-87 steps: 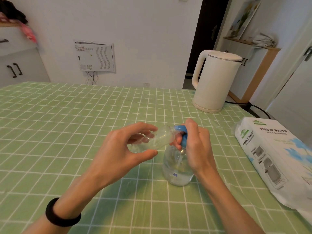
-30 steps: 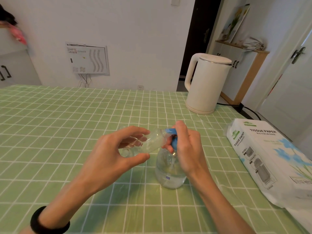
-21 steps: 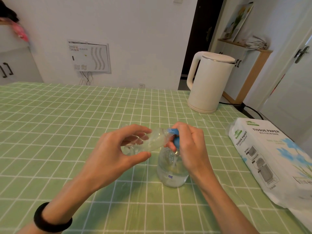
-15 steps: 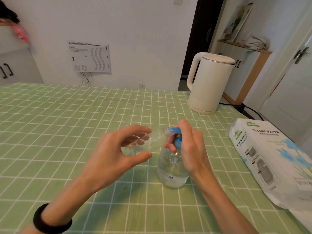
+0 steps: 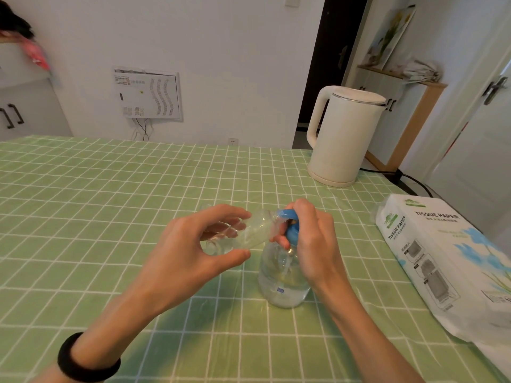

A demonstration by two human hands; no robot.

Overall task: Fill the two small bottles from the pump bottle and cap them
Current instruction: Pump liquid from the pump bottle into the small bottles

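A clear pump bottle [image 5: 282, 280] with a blue pump head [image 5: 291, 225] stands on the green checked tablecloth [image 5: 110, 205], part full of clear liquid. My right hand [image 5: 312, 244] is curled round its pump head and neck. My left hand [image 5: 188, 255] grips a small clear bottle [image 5: 249, 230], tilted almost flat, with its mouth against the blue spout. A little pale liquid lies inside the small bottle. I see neither a second small bottle nor any cap.
A cream electric kettle [image 5: 343, 136] stands at the back right with its cable trailing off the table. A white pack of tissue paper [image 5: 448, 261] lies along the right edge. A black band circles my left wrist [image 5: 85, 360].
Both hands keep the same hold on the two bottles. My right hand shifts slightly on the pump head, and the camera view drifts a little.
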